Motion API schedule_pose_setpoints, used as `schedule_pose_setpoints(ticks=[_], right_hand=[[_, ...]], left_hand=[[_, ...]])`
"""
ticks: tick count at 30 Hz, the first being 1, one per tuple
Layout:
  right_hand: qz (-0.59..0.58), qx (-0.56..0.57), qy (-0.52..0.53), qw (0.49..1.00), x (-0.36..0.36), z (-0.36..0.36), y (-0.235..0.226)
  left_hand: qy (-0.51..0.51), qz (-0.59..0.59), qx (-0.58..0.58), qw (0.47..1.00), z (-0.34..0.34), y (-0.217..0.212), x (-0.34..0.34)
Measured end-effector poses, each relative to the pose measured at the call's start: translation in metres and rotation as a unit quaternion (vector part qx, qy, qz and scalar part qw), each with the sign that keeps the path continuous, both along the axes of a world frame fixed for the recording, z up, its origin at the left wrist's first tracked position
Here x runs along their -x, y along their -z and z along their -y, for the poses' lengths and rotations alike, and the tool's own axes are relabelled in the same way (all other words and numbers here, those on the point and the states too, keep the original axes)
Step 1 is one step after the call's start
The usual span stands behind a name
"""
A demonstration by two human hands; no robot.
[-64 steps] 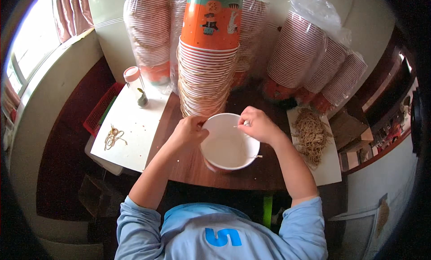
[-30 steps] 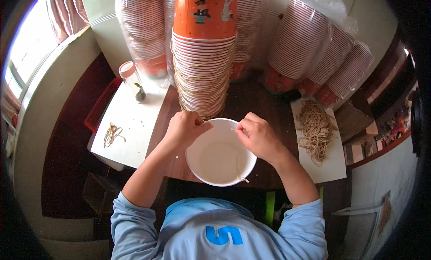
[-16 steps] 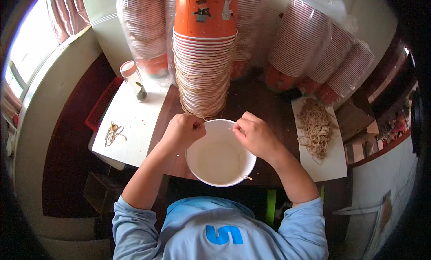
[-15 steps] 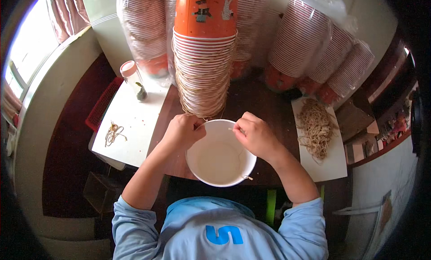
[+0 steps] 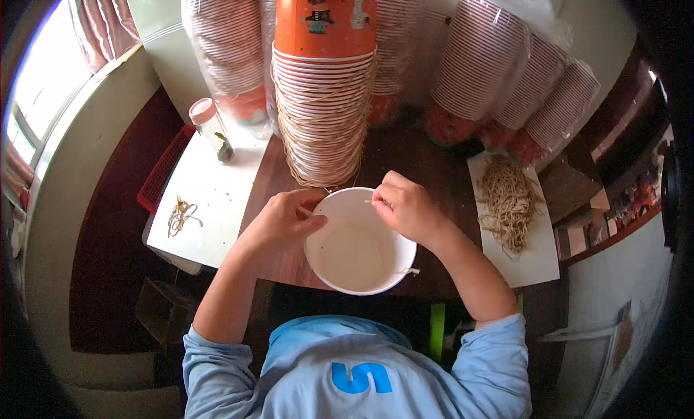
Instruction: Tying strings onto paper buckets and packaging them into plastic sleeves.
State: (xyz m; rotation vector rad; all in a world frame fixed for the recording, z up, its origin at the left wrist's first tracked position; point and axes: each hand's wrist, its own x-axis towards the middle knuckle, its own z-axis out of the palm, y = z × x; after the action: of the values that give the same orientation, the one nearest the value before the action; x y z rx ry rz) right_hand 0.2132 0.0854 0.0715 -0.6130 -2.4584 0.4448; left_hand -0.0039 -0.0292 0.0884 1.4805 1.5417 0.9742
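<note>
A white-lined paper bucket (image 5: 356, 256) sits in front of me, its mouth facing up toward me. At its upper left rim is my left hand (image 5: 288, 218), the fingers bent outside and the thumb over the edge. My right hand (image 5: 406, 208) is closed in a pinch at the upper right rim, with a pale end of cord (image 5: 369, 201) poking out of the fingers. Another short cord end (image 5: 412, 271) sticks out at the bucket's lower right rim. Just beyond stands a tall stack of orange paper buckets (image 5: 323, 115) with cord loops hanging over the rims.
Plastic-wrapped bucket stacks (image 5: 481, 57) line the back. A heap of cord (image 5: 508, 206) lies on a white board at right. On the left white board are a few loose cords (image 5: 183, 216) and a clear jar (image 5: 213, 133) with a pink lid.
The bucket has turned and shifted slightly right and away from me; its lower right cord end has moved up and right. My left fingers have loosened from a tight pinch, the thumb now extended over the rim.
</note>
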Motion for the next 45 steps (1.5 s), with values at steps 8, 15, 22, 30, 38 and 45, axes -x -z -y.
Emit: schedule_pose_setpoints(ticks=[8, 15, 22, 30, 38, 45], right_hand=[[0.031, 0.050, -0.078, 0.995, 0.018, 0.023, -0.033], [0.059, 0.067, -0.103, 0.991, 0.042, 0.039, -0.013], [0.066, 0.068, -0.110, 0.989, 0.042, 0.042, -0.012], [0.055, 0.059, -0.110, 0.991, 0.045, 0.040, -0.006], [0.058, 0.059, -0.108, 0.991, 0.047, 0.041, -0.002], [0.047, 0.053, -0.114, 0.991, 0.047, 0.040, -0.001]], left_hand=[[-0.051, 0.172, 0.058, 0.982, 0.023, 0.030, 0.004], [-0.059, 0.144, 0.019, 0.988, 0.026, 0.029, -0.001], [-0.049, 0.091, 0.018, 0.994, 0.035, 0.033, 0.004], [-0.056, 0.138, 0.032, 0.988, 0.037, 0.031, -0.002], [-0.049, 0.104, 0.032, 0.993, 0.036, 0.038, 0.003], [-0.042, 0.113, 0.028, 0.992, 0.035, 0.033, 0.000]])
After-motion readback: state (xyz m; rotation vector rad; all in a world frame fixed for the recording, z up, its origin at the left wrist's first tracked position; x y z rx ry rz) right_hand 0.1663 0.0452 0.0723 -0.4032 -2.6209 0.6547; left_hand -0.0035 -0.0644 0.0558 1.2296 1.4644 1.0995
